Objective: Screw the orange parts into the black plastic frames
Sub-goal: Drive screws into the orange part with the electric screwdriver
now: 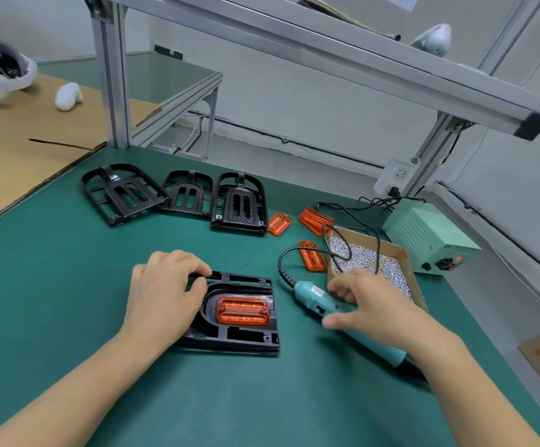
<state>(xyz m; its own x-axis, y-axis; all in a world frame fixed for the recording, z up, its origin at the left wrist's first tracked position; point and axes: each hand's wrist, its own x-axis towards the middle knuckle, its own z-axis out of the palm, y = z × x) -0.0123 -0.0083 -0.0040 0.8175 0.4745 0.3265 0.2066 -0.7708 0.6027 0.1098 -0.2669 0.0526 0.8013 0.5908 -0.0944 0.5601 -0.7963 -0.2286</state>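
We work on a green mat (68, 285) under an aluminium frame (326, 50); cardboard sheet (20, 140) at far left, pale walls behind. Our left hand (165, 291) curls onto the near black frame (246, 337), w/ an orange part (243, 309) seated inside. Right hand (375, 308), fingers relaxed, reaches over the teal screwdriver (314, 296) beside the screw box (397, 253). Spare frames (178, 195) and orange parts (314, 221) lie beyond.

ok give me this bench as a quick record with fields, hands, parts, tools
left hand: grips the near black frame at its left edge
orange part: seated in that frame
right hand: over the teal electric screwdriver, grip unclear
spare black frames: three, far side of the green mat
loose orange parts: three, beside the screw box
power supply: right of the box
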